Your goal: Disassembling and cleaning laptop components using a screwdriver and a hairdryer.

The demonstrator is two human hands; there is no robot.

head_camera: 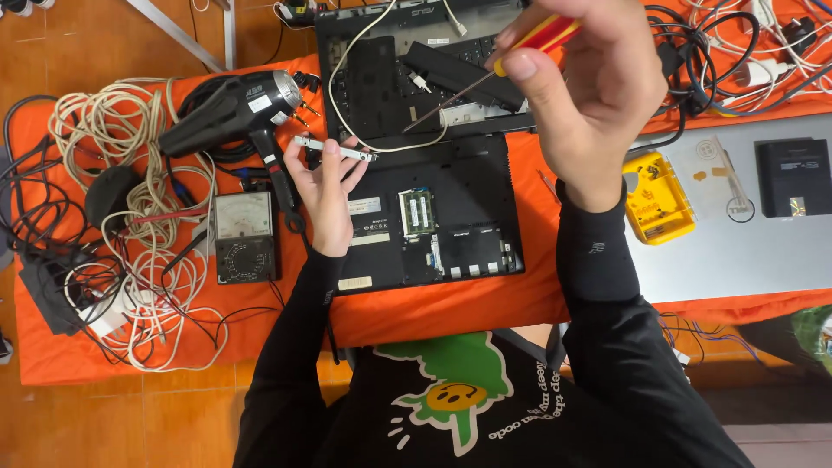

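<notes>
Black long-sleeved shirt with a green-and-yellow print sits closest to the lens; both sleeves reach up over the desk, which is draped in orange cloth. Landmark is the open black laptop, lying bottom-up at the desk's centre with memory sticks and bays exposed.

Left hand is at the laptop's left edge; fingers closed lightly on a thin silver strip, pinched between thumb and fingertips, strip held roughly level just above the laptop's upper-left corner. Right hand is raised above the laptop's upper-right corner; fingers wrapped shut round a screwdriver with a red-and-yellow handle; its shaft slants down-left, tip over the laptop's far half, near a white cable that loops across it; cannot tell whether the tip touches anything.

Left of the laptop: black hair dryer, and below it an analogue multimeter just beside the left wrist; further left, a heap of white and black cables and a black power adapter. Right of the laptop: yellow parts box on a grey sheet; a black rectangular block further right on the same sheet; more tangled cables above that.
</notes>
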